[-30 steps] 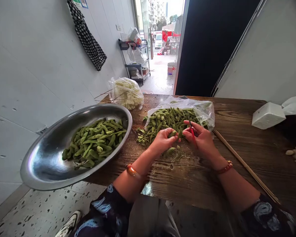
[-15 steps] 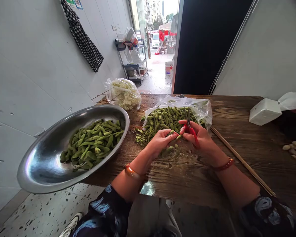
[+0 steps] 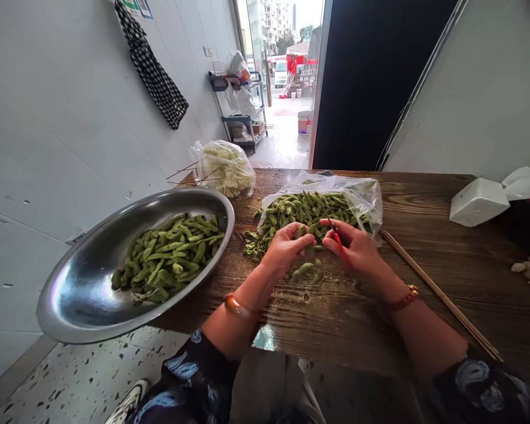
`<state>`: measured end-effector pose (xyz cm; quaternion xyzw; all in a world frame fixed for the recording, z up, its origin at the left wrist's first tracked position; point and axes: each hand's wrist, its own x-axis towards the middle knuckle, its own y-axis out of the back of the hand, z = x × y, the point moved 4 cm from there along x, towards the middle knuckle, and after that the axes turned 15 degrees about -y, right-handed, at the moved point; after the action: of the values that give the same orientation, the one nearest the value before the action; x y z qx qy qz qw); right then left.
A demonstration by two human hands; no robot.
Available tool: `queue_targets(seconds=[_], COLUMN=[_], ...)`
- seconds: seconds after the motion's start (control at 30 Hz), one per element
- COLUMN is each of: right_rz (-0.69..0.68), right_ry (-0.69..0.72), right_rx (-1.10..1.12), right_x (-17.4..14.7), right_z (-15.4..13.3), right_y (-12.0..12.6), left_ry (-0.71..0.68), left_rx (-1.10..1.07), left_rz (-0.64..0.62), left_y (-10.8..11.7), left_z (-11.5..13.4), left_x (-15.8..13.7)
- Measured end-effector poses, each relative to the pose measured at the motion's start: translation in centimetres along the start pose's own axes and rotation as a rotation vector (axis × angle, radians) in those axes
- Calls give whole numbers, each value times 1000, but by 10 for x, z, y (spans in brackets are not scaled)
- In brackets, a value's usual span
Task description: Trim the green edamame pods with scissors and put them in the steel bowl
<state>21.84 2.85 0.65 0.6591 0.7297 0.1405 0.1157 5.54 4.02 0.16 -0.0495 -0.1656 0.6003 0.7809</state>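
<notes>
By the nearly closed left hand [image 3: 288, 246], a green pod [image 3: 311, 230] is pinched above the table [image 3: 353, 324]; red scissors [image 3: 340, 245] are held in the curled right hand [image 3: 357, 248]. Probably light and firm, the pod is best gripped mid-body.

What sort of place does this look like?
Probably a small eatery or food shop: there's a large metal basin of green pods, a cart holding plastic bags, and a doorway opening onto the street.

In front of the clear bag [image 3: 370, 193], tilted red-handled scissors [image 3: 339, 242] and a green pod [image 3: 311, 230] are held; plump pods [image 3: 291, 207] are heaped at its mouth.
</notes>
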Motion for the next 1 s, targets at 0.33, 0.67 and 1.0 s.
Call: queue_targets(seconds=[0.33,0.67,1.0], right_rz=[55,55,-5], right_ry=[122,95,73], right_rx=[-298,-294,-247], right_x=[-4,-4,-3], right_z=[1,4,2], right_y=[-10,-12,-14], left_ry=[-106,-113,-142], left_rx=[118,168,259], left_rz=[-34,-19,-11], left_y=[-1,1,4], left_z=[3,1,5], left_x=[-1,0,2])
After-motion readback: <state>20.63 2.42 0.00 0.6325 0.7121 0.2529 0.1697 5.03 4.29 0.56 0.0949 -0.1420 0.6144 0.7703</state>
